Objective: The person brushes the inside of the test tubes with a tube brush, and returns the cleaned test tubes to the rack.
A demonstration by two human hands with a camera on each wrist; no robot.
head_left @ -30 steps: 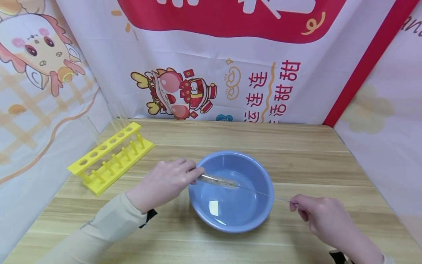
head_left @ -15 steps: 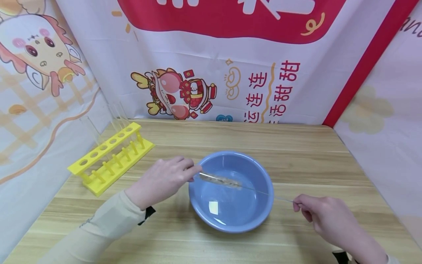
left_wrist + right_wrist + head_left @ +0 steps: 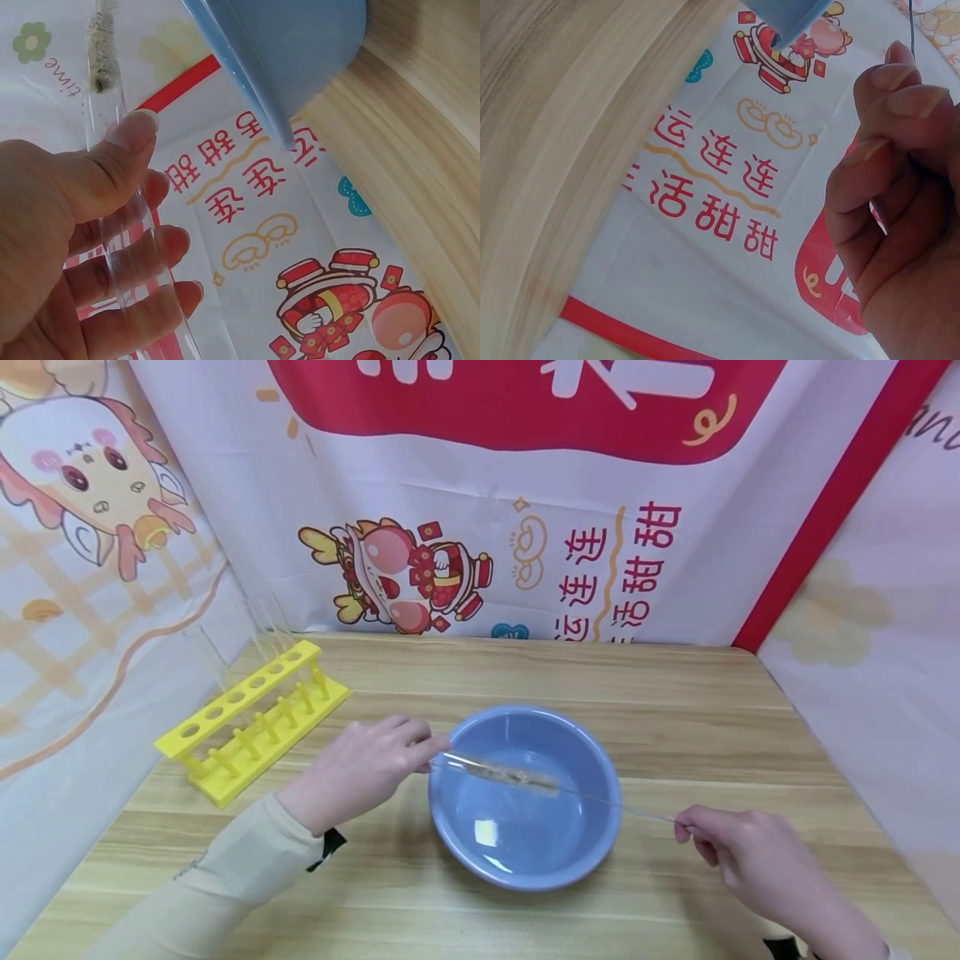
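My left hand (image 3: 367, 768) grips a clear glass test tube (image 3: 457, 762) near its closed end, tilted over a blue basin (image 3: 525, 860). In the left wrist view, the thumb and curled fingers lie round the tube (image 3: 124, 240). A pale-bristled test tube brush (image 3: 517, 775) sits in the tube's far part. Its bristles (image 3: 101, 56) show through the glass, with bare tube between them and the hand. To the right of the basin, my right hand (image 3: 750, 852) pinches the brush's thin wire handle (image 3: 645, 813). The tube's mouth is hard to make out.
On the left of the wooden table (image 3: 637, 702) stands a yellow test tube rack (image 3: 262, 714) with several clear tubes (image 3: 273, 627) in it. Printed cloth (image 3: 480, 477) hangs at the back and on both sides, close behind the rack.
My left hand has drifted left with the tube, and my right hand has moved a little right. The bristles now sit farther from the left hand, nearer the tube's mouth.
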